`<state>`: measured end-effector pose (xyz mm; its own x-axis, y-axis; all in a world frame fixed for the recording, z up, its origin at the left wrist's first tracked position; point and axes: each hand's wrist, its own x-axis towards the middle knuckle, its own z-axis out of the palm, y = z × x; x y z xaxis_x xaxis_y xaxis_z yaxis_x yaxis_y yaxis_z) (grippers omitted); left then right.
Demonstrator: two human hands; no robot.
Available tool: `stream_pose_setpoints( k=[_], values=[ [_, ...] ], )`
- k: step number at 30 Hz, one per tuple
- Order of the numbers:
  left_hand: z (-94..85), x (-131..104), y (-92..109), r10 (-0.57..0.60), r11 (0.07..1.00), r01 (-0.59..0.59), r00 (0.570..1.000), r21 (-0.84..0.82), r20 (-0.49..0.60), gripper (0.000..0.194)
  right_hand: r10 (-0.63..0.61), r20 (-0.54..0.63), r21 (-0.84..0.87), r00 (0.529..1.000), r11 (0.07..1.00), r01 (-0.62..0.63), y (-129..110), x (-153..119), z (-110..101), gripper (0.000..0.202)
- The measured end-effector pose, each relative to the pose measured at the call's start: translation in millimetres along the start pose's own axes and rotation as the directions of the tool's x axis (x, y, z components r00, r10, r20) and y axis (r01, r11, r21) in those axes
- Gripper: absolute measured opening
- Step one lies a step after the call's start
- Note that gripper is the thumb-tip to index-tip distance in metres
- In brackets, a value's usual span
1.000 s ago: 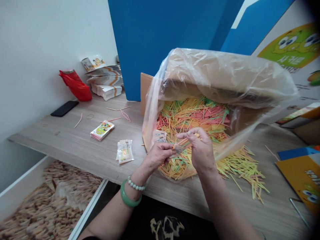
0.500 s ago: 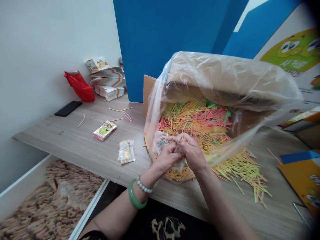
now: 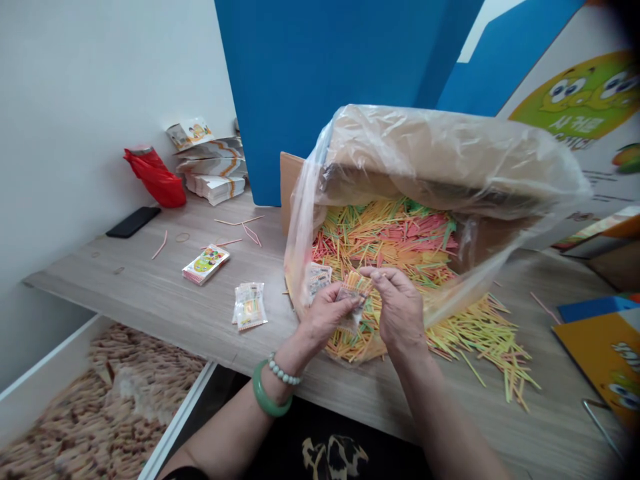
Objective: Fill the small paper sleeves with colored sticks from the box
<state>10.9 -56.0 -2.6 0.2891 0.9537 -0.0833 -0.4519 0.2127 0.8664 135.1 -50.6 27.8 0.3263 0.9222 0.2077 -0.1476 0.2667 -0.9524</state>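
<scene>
My left hand [image 3: 325, 312] is closed on a small clear packet [image 3: 354, 301] with printed edges. Thin coloured sticks poke up out of its top. Just right of it, the thumb and forefinger of my right hand [image 3: 401, 308] are pinched together by the packet's upper edge; what they hold, if anything, is too small to make out. Below and behind both hands lies a heap of thin yellow, pink, orange and green sticks [image 3: 395, 233] in a cardboard box lined with a clear plastic bag [image 3: 306, 207]. More printed packets [image 3: 319, 277] rest at the bag's left side.
Left on the table [image 3: 165, 287] lie two filled packets [image 3: 250, 307], a stack of printed cards or packets [image 3: 206, 264], loose sticks and a black phone [image 3: 133, 221]. A red bag [image 3: 156, 177] and folded cartons [image 3: 213, 167] stand behind. Yellow sticks [image 3: 480, 340] spill out at right.
My right hand has drawn back to the right from the packet, so the sticks at its top now show. My left hand still grips the packet. The view has shifted slightly.
</scene>
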Motion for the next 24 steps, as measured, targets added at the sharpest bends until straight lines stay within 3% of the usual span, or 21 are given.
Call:
stream_pose_setpoints(
  k=[3,6,9,11,14,18,21,24],
  values=[
    [-0.5,-0.2,1.5,0.017,1.000,-0.017,1.000,0.025,-0.012,0.045,-0.081,-0.092,0.083,0.992,0.993,0.089,1.0,10.3,-10.1,0.013],
    [-3.2,0.0,7.7,0.039,0.999,-0.039,0.999,0.026,0.002,0.044,-0.042,-0.074,-0.120,0.996,0.992,0.033,8.0,17.5,-25.4,0.012],
    [-8.2,1.1,12.2,0.086,0.995,-0.087,0.996,0.040,0.038,0.042,0.081,0.045,-0.325,0.996,0.944,-0.062,11.7,15.5,-31.0,0.020],
    [-11.9,2.1,12.2,0.133,0.989,-0.135,0.990,0.053,0.038,0.040,0.144,0.187,-0.307,0.972,0.948,-0.082,8.8,10.4,-26.1,0.028],
    [-16.8,2.3,9.7,0.184,0.980,-0.183,0.983,0.079,-0.001,0.036,0.218,0.363,-0.294,0.906,0.949,-0.111,2.7,2.3,-13.3,0.015],
    [-21.7,-0.7,10.0,0.224,0.969,-0.225,0.974,0.103,0.023,0.032,0.136,0.313,-0.258,0.940,0.965,-0.054,5.3,-4.2,-4.0,0.015],
    [-24.4,-3.4,13.5,0.254,0.960,-0.257,0.966,0.113,0.036,0.039,0.031,0.263,-0.205,0.964,0.979,0.024,10.8,-6.0,-4.8,0.011],
    [-24.1,-5.6,17.2,0.223,0.967,-0.225,0.974,0.115,0.033,0.044,0.036,0.246,-0.175,0.969,0.985,0.007,13.4,-5.9,-7.8,0.012]
  ],
)
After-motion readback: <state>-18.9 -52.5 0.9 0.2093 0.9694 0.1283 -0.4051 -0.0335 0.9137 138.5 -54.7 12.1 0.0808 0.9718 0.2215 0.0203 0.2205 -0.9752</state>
